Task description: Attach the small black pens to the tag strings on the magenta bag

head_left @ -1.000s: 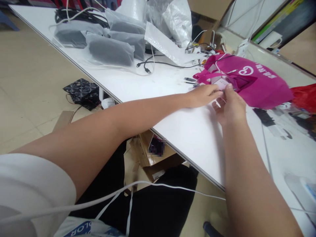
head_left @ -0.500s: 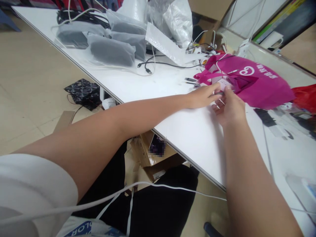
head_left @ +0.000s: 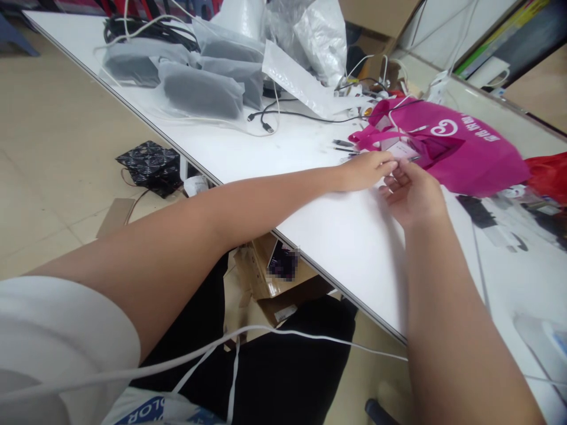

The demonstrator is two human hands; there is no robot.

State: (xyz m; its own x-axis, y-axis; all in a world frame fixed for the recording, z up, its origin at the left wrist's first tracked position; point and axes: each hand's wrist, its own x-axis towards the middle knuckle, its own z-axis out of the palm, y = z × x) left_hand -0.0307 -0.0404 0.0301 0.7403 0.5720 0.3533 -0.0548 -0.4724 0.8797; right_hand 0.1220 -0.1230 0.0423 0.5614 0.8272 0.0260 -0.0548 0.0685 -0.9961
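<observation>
card [head_left: 402, 148]: likely light, thin, bendy; best held at its edges.
left hand [head_left: 365, 170]: fingertips together, pinching the card.
right hand [head_left: 414, 192]: pinching it too, beside the bag [head_left: 469, 156].

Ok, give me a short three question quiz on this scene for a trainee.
1. True or false: the left hand and right hand meet at the mouth of the pink bag.
2. Where on the table do the grey pouches lie? A beside the hands; B at the far end; C under the bag.
3. Fill in: the fingertips touch a small ____ card.
Key: 1 true; 2 B; 3 white.
</observation>
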